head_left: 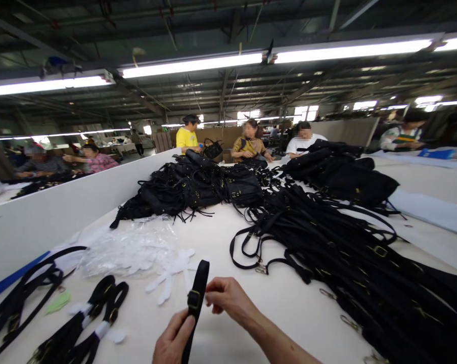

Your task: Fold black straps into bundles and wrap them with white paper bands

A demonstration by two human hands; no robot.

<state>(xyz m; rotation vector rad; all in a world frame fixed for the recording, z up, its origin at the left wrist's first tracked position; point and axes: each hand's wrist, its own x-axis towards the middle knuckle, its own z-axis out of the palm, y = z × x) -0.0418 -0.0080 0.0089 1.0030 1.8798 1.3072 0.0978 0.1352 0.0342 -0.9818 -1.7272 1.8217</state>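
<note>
Near the front middle of the table, my left hand (174, 337) is closed around a folded black strap (200, 283) that stands upright with its loop at the top. A dark buckle sits on the strap just above my thumb. Close to the strap's right side is my right hand (228, 299), its fingers curled together; whether anything small is between them is hidden. To the left lie bundled black straps (110, 303) wrapped with white bands. White paper strips (171, 273) are spread just beyond my hands.
A clear plastic bag (130, 247) lies at the left. Black bags (198, 184) are piled farther back. Many loose straps with metal hooks (327, 242) cover the right side. A white partition (61, 197) borders the left edge. Several people sit or stand beyond the table.
</note>
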